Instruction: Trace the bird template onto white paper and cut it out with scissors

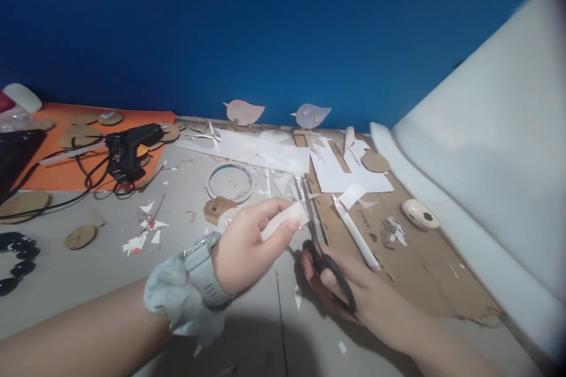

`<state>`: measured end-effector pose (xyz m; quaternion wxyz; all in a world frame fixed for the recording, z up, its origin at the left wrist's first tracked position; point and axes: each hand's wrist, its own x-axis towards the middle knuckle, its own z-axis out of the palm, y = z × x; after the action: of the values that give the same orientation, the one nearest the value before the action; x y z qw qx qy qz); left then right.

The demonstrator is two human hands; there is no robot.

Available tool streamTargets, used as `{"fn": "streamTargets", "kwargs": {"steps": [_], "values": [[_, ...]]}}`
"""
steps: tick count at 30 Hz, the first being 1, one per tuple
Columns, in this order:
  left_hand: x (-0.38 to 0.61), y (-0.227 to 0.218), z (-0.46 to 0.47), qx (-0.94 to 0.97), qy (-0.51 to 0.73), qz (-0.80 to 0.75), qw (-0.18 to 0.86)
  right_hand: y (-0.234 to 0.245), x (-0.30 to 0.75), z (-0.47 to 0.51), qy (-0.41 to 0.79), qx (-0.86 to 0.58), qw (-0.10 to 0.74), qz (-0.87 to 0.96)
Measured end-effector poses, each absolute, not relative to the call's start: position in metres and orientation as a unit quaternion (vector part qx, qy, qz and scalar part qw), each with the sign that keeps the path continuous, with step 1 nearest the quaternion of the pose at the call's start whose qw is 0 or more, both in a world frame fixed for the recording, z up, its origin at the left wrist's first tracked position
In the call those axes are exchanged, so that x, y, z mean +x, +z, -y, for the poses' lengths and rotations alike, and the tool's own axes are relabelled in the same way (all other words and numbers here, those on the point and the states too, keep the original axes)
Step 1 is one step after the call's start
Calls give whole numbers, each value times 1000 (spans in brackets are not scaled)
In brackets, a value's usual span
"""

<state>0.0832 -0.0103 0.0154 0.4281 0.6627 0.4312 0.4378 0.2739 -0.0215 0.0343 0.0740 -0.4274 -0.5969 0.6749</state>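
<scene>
1. Firstly, the paper (pixel 285 221) is held by the left hand (pixel 241 244), with thumb and fingers clamped on it, above the middle of the table (pixel 115 277).
2. The scissors (pixel 312 224) are gripped by the right hand (pixel 369 291), whose fingers are closed about the black handles (the blades are seen just beside the paper's end; whether they touch it cannot be told).
3. To the right of the scissors, the marker (pixel 355 231) is laid aslant upon the cardboard (pixel 424 271).
4. Beyond the left hand, the ring (pixel 209 184) is seen lying flat.
5. At the left, the glue gun (pixel 132 144) is placed over the orange sheet (pixel 53 165).
6. Near the blue wall (pixel 283 29), two birds (pixel 244 113) are stood upright, apart.
</scene>
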Motion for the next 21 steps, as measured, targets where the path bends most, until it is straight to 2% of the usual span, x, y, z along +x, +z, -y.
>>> {"fn": "streamTargets", "kwargs": {"steps": [21], "values": [[82, 16, 10, 681, 429, -424, 415, 35, 272, 24, 652, -426, 118, 616]]}}
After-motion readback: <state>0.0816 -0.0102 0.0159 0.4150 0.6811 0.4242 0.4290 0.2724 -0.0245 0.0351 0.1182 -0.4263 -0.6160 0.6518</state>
